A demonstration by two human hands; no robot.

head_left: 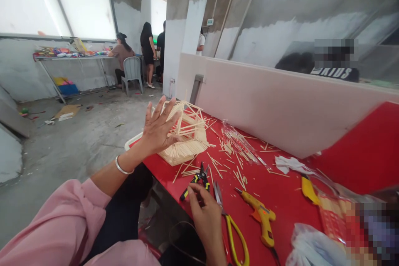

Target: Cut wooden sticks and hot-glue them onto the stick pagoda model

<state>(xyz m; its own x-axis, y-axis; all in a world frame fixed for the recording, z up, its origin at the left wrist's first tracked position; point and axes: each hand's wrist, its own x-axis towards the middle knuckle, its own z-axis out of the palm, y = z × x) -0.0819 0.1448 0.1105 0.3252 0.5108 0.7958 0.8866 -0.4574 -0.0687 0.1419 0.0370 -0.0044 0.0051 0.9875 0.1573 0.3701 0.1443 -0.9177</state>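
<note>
Grip: left hand (158,130) spread, fingers apart, by stick model (186,149) | right hand (204,210) curled, hold unclear | Care: steady model lightly, bending nothing

Red table (289,195) is bearing plenty here! A lattice stick model (185,149) is standing toward its left edge, loose sticks (227,147) are lying strewn just beside it, and a clear plastic sleeve (247,144) is resting among them. Nearer, black-and-yellow pliers (204,179) are lying next to yellow-handled scissors (229,222), and now a yellow glue gun (259,210) is sprawling on its side! Farther right, crumpled white tissue (286,164) and a whitish plastic bag (311,245) are lying too.
</note>
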